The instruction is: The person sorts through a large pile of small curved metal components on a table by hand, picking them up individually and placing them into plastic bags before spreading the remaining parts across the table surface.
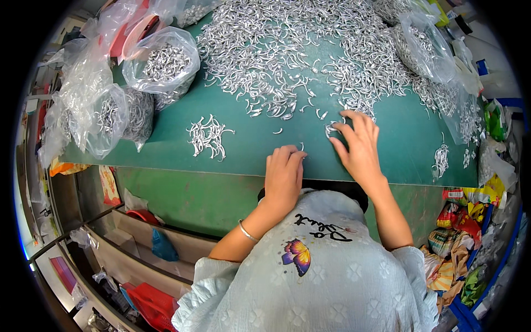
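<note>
Small curved silver metal pieces (265,61) cover the far part of the green tabletop in a broad heap. My left hand (284,172) is at the table's near edge with its fingers bent together. One curved metal piece (302,147) pokes out at its fingertips. To the right, my right hand (359,146) reaches forward with fingers apart, its tips by a few loose metal pieces (330,130) at the heap's near fringe. A single metal piece (277,131) lies alone between the heap and my left hand. Further left sits a small separate pile (208,136) of similar pieces.
Clear plastic bags of metal pieces (168,63) stand at the back left, and another bag (423,47) lies at the right. A small cluster of pieces (441,160) rests near the right edge. Below left is a shelf unit (133,243) with red baskets (152,304); colourful packages (456,221) lie low right.
</note>
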Available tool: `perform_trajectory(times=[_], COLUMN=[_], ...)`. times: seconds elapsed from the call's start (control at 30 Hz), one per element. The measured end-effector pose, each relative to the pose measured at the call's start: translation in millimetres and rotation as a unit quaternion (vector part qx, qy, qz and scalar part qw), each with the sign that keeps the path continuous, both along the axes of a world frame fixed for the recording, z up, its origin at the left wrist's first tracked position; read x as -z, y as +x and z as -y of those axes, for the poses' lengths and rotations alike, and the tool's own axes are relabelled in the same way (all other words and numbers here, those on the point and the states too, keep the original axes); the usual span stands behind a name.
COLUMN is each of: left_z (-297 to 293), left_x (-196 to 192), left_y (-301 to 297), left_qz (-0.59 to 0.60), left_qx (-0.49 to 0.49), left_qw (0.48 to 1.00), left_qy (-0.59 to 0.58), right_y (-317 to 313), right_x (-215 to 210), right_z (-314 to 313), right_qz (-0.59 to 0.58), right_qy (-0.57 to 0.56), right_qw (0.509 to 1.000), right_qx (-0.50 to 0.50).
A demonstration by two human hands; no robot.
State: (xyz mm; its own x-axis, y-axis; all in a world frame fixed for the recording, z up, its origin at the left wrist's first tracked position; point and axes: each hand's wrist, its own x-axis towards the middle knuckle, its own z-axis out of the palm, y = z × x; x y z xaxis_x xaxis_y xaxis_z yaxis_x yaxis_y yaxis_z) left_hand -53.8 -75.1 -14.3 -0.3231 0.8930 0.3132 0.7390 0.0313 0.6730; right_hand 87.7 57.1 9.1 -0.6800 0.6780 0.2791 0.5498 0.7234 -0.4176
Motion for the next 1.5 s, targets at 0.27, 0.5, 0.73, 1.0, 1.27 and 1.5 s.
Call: perform_trajectory(times=[0.27,0.5,0.73,1.0,1.27,1.5], left_z=[9,27,29,24,23,19], left_x=[4,4,5,-6,12,9], left_y=[-16,-41,-66,-63,-84,-81], left_qz=[-0.026,-0.05,-0.118,-0.114,-0.145,-0.157], left_qx=[-0.053,-0.117,-0.207,-0.217,-0.259,-0.222], left_qw=[0.998,0.992,0.971,0.969,0.955,0.962], left_qy=[0.01,0.016,-0.002,-0.021,-0.016,0.003], right_y=[-12,-3,-3,-8,61,158], right_x=[11,11,7,-8,-23,-8], right_z=[15,18,12,-1,-12,-19], right_qz=[0.013,-0.01,-0.034,-0.068,-0.024,-0.057], right_qy=[0.064,0.085,0.051,0.014,-0.074,-0.009], right_qw=[0.996,0.995,0.998,0.998,0.997,0.958], right_qx=[0.06,0.056,0.028,-0.009,0.014,0.279])
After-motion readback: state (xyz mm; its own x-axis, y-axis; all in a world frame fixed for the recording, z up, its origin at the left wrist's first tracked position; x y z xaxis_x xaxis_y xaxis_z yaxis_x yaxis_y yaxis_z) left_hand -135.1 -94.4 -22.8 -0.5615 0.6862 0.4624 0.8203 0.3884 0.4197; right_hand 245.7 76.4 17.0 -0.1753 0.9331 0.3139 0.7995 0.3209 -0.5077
